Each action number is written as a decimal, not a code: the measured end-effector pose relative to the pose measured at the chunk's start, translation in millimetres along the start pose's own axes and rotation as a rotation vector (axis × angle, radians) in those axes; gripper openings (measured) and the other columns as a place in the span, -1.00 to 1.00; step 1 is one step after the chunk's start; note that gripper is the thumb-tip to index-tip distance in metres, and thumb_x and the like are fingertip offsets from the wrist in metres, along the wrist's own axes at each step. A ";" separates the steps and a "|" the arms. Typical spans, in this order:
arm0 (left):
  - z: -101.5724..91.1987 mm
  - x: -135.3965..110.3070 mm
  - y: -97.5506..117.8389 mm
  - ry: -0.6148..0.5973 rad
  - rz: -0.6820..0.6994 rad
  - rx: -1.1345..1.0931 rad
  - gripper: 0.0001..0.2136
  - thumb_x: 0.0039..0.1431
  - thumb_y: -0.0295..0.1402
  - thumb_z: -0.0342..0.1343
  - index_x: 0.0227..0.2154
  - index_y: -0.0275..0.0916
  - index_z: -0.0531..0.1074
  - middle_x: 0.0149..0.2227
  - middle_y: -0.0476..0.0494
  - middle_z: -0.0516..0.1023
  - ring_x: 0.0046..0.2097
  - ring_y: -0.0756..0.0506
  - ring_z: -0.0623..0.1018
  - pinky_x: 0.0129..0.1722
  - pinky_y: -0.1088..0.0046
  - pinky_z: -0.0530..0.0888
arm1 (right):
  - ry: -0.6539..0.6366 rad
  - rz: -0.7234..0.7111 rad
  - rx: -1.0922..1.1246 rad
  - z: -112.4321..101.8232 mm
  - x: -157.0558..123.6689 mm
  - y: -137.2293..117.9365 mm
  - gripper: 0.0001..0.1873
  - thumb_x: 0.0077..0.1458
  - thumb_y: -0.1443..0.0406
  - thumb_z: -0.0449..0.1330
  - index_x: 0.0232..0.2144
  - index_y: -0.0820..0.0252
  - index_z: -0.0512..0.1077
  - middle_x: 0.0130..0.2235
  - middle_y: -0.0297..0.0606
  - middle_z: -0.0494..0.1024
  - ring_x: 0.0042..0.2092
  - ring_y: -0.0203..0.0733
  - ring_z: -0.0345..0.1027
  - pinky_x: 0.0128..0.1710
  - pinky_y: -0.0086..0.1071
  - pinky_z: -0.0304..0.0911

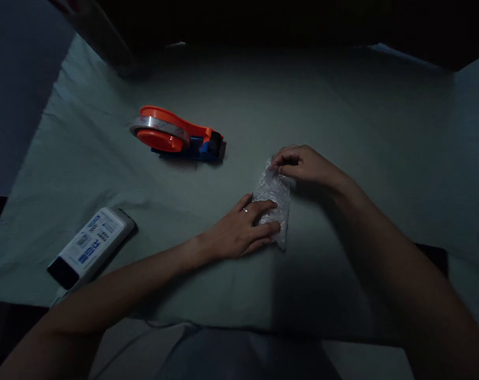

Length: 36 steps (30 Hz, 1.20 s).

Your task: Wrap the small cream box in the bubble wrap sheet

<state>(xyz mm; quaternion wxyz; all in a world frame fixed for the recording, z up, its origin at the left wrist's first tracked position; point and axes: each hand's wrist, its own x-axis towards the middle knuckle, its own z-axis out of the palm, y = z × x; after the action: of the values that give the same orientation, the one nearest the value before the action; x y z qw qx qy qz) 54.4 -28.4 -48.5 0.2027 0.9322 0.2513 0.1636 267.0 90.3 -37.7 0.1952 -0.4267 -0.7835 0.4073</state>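
Note:
A small bundle wrapped in clear bubble wrap (pixel 278 195) lies on the grey-green cloth (pixel 342 116) in the middle. My left hand (pixel 243 228), with a ring on one finger, lies across its near end with the fingers stretched flat, pressing it down. My right hand (pixel 303 163) has its fingers curled and pinches the wrap at the far end of the bundle. What is inside the wrap is hidden.
An orange and blue tape dispenser (pixel 176 134) with a roll of clear tape lies to the far left. A flat white and black box with blue print (pixel 89 247) sits near the left front edge. The room is dim; the cloth's far edge fades into darkness.

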 end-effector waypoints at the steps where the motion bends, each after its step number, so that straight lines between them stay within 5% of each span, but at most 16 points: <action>1: 0.0 0.1 -0.1 0.002 0.001 -0.001 -0.72 0.28 -0.21 -0.09 -0.03 -0.19 0.33 0.14 -0.36 0.23 0.15 -0.25 0.29 0.19 -0.06 0.11 | 0.009 -0.006 -0.005 0.1 0.2 0.8 -0.80 -0.14 0.43 0.12 -0.44 0.16 0.51 -0.36 -0.30 0.55 -0.28 -0.20 0.41 -0.25 -0.32 0.29; 13: -1.6 1.9 1.9 0.065 0.048 0.036 -0.74 0.26 -0.25 -0.03 -0.07 -0.23 0.36 0.14 -0.33 0.28 0.12 -0.27 0.28 0.11 0.08 0.27 | 0.119 -0.170 -0.134 22.5 13.3 -6.2 -0.74 -0.08 0.44 0.09 -0.36 0.15 0.53 -0.28 -0.25 0.55 -0.16 -0.15 0.38 -0.05 -0.20 0.25; 20: 1.6 1.5 0.4 0.062 0.033 0.014 -0.74 0.26 -0.25 -0.05 -0.06 -0.23 0.34 0.14 -0.36 0.25 0.10 -0.27 0.30 0.07 0.10 0.32 | 0.246 -0.090 -0.160 4.5 -0.3 -9.7 -0.71 -0.06 0.41 0.11 -0.26 0.15 0.53 -0.22 -0.21 0.52 -0.17 -0.12 0.37 -0.18 -0.23 0.30; 27: 1.7 1.7 1.8 0.099 0.026 -0.012 -0.75 0.26 -0.26 -0.05 -0.09 -0.25 0.34 0.12 -0.38 0.26 0.11 -0.25 0.31 0.04 0.14 0.36 | 0.132 -0.101 -0.363 -3.7 -13.5 -5.8 -0.69 -0.02 0.33 0.14 -0.17 0.24 0.49 -0.25 -0.16 0.54 -0.18 -0.05 0.34 -0.11 -0.14 0.24; 36: 4.8 1.8 10.3 0.163 -0.030 -0.004 -0.76 0.26 -0.26 -0.04 -0.12 -0.27 0.39 0.10 -0.40 0.26 0.10 -0.26 0.32 0.02 0.13 0.39 | 0.277 -0.091 -0.320 11.5 -12.2 -0.6 -0.88 -0.01 0.40 0.09 -0.44 0.13 0.42 -0.35 -0.25 0.49 -0.21 -0.08 0.32 -0.13 -0.15 0.23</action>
<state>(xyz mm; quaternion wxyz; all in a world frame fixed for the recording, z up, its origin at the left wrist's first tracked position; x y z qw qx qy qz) 61.9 -37.0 -47.5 0.1857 0.9116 0.2806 0.2362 266.0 74.6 -43.6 0.2491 -0.4682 -0.8224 0.2059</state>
